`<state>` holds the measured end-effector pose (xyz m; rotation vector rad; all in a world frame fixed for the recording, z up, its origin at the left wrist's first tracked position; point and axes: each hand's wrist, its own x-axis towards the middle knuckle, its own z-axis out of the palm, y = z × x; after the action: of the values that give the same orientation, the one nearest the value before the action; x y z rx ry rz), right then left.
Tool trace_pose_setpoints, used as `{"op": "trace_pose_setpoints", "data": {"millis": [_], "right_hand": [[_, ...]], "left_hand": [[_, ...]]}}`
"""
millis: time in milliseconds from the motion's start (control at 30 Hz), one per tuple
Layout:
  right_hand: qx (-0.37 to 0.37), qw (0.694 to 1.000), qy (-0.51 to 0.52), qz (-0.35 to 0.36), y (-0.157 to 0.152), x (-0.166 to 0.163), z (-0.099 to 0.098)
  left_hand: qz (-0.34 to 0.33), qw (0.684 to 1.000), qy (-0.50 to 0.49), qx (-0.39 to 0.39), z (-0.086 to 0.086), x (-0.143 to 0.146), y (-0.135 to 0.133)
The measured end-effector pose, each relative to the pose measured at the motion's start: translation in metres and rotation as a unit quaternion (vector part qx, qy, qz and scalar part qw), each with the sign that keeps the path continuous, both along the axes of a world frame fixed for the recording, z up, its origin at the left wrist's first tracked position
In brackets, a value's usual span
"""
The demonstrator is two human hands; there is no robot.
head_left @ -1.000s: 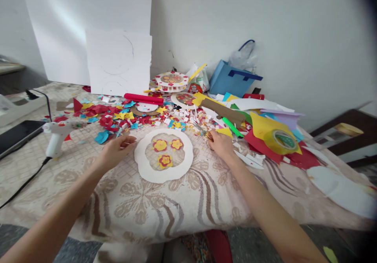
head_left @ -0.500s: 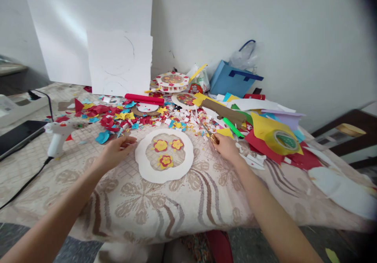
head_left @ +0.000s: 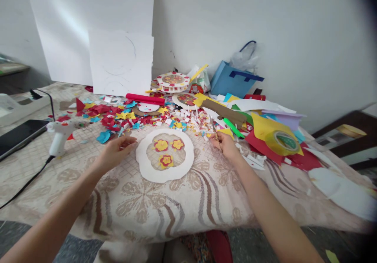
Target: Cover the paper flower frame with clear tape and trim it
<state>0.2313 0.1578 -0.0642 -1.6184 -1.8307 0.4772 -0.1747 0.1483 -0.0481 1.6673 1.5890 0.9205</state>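
Observation:
A white scalloped paper ring point(head_left: 145, 168) lies flat on the patterned tablecloth in front of me. Within its hole are three red-and-yellow paper flowers point(head_left: 166, 161), also lying flat. My left hand point(head_left: 118, 151) rests at the ring's left edge, fingers loosely curved and thumb apart, with nothing seen in it. To the right of the ring, my right hand point(head_left: 226, 144) is closed on a small pair of scissors point(head_left: 216, 133), blades pointing away from me. The scissors' handles are partly hidden by my fingers.
Coloured paper scraps point(head_left: 107, 114) litter the table's middle, with a red roll point(head_left: 145, 99) among them. At left are a glue gun point(head_left: 59, 137) and a dark phone-like device point(head_left: 22, 135). Paper sheets, a green marker point(head_left: 233, 128) and a tape roll point(head_left: 284, 141) are right; a blue bag point(head_left: 235, 80) stands behind.
The scissors have turned in my right hand, their blades now pointing more straight away from me. My left hand, the ring and the flowers have stayed put.

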Motion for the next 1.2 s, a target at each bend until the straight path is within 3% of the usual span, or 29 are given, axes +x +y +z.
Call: {"op": "trace_pose_setpoints", "data": {"millis": [200,333,467,1200], "right_hand": [[0.040,0.994,-0.064,-0.075,0.003,-0.001,-0.002],[0.042,0.969,-0.210,-0.122,0.005,-0.008,-0.001],[0.034,0.941,-0.316,-0.119,0.005,-0.015,0.002],[0.006,0.935,-0.338,-0.103,0.003,-0.015,0.005]], "left_hand": [[0.004,1.000,-0.010,-0.004,-0.002,0.000,-0.001],[0.006,1.000,-0.016,-0.001,-0.001,0.000,-0.001],[0.008,1.000,-0.023,-0.004,-0.001,0.001,-0.002],[0.005,1.000,-0.030,-0.004,-0.010,-0.004,0.001]]}}
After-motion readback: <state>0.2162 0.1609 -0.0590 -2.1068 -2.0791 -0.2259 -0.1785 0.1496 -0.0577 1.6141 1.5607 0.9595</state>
